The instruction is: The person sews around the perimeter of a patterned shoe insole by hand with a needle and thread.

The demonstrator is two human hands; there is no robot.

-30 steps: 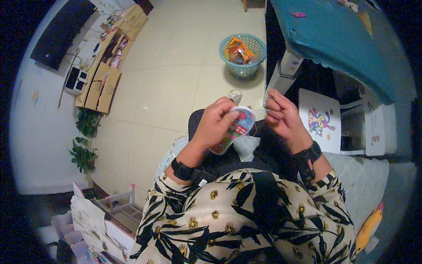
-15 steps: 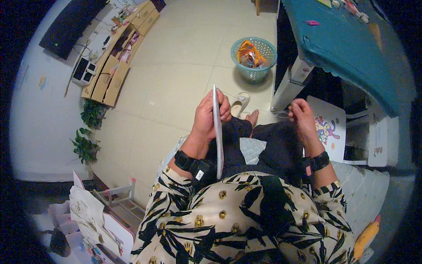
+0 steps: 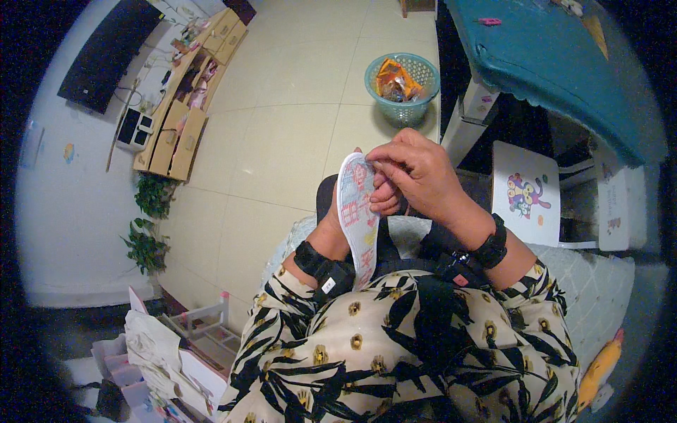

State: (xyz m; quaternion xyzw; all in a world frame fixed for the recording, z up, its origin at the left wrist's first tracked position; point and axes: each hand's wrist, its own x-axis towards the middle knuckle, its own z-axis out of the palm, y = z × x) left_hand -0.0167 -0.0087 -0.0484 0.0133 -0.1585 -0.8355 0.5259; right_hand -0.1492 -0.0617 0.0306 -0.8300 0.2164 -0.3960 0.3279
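A flat, shoe-sole-shaped insole [image 3: 355, 211] with coloured stitched patterns stands on edge in front of my chest. My left hand [image 3: 381, 199] holds it from behind, mostly hidden by the insole, with only fingers showing to its right. My right hand [image 3: 416, 173] reaches over from the right, its fingertips pinched at the insole's upper edge. Whether something thin is pinched there is too small to tell. Both wrists wear black bands.
A teal basket [image 3: 402, 88] with orange packets stands on the tiled floor ahead. A table with a teal cloth [image 3: 550, 63] is at the upper right, a small white stool with a cartoon picture [image 3: 525, 194] below it. Wooden shelves [image 3: 183, 120] and plants [image 3: 144, 225] line the left wall.
The insole was seen edge-on half a second ago; it has turned so its patterned face shows. My right hand has moved left from my lap onto the insole's top.
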